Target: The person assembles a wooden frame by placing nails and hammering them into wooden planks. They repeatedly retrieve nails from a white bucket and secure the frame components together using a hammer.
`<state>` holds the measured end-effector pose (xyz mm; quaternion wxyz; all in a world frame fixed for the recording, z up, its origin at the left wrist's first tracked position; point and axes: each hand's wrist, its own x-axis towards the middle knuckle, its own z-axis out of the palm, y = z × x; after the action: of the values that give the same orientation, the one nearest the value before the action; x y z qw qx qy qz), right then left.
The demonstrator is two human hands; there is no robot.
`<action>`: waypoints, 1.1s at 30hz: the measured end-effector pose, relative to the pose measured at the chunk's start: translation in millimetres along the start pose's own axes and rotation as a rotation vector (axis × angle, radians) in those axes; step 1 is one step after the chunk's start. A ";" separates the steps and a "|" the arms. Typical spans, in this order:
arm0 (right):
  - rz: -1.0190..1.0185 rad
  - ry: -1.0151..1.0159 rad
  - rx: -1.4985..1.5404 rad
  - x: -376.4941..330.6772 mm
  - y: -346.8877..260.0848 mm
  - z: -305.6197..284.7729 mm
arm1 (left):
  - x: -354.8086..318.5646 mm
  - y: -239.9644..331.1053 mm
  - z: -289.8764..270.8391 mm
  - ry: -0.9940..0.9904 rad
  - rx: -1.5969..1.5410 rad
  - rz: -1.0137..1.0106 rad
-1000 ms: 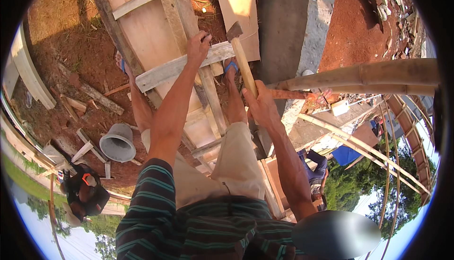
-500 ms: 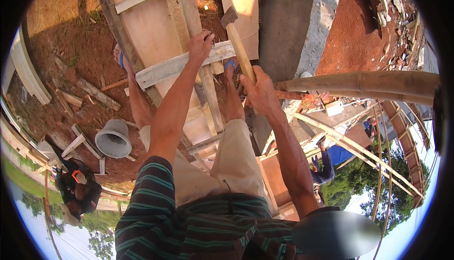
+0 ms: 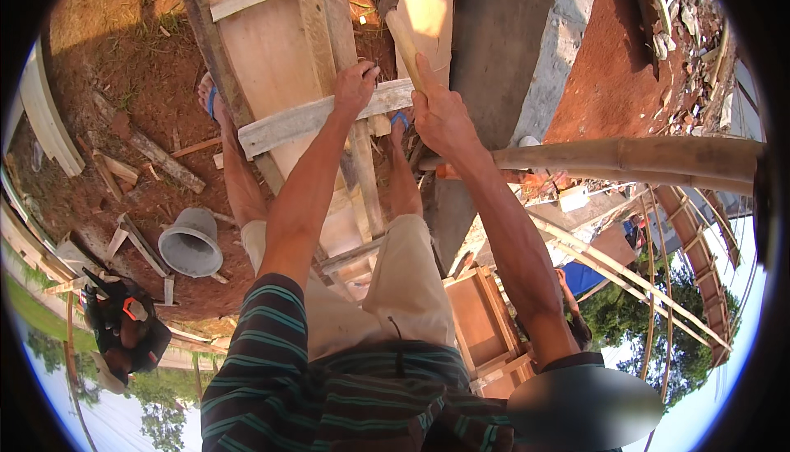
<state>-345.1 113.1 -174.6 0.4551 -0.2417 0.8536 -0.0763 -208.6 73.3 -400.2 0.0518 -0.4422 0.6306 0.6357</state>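
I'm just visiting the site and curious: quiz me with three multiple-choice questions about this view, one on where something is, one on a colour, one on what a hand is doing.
1. Where is the grey bucket?
A. on the red soil, to the person's left
B. on the bamboo pole
C. in the right hand

2. What colour are the sandal straps?
A. yellow
B. blue
C. white

3. What is the right hand doing?
A. hanging free
B. resting flat on the pole
C. gripping a wooden handle

Answers: 1 A, it stands on bare earth left of the legs. 2 B, blue straps cross both feet. 3 C, the fingers are wrapped round the handle, while the left hand rests on the grey plank.
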 end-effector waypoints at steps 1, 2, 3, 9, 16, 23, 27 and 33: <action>0.054 -0.154 -0.005 3.8 4.7 -5.7 | -1.9 0.9 -1.5 -0.023 0.022 -0.007; 0.107 -0.308 -0.013 6.2 4.1 -10.3 | -1.3 -2.7 -1.6 -0.044 0.042 -0.014; 0.080 -0.255 0.011 5.5 0.4 -13.7 | -0.5 -8.2 0.3 -0.027 0.035 0.011; -0.111 0.168 0.045 10.5 -15.0 -10.6 | -0.9 -1.7 -2.0 -0.009 0.076 0.066; 0.033 -0.207 -0.045 15.3 -9.1 -26.3 | -3.8 7.4 -7.5 -0.071 0.026 0.030; -0.174 0.439 0.264 23.9 -67.0 -58.9 | -32.5 14.8 -66.8 0.138 0.288 0.157; -0.014 -0.035 -0.083 10.9 1.2 -0.8 | -48.7 -8.8 -102.7 0.267 0.467 0.192; -0.286 0.209 -0.037 30.1 -32.1 -69.5 | -62.9 -13.7 -107.3 -0.085 0.821 0.123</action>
<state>-404.7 64.3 -145.7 0.3438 -0.3597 0.8545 -0.1493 -108.8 16.0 -351.0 0.2118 -0.3198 0.8542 0.3509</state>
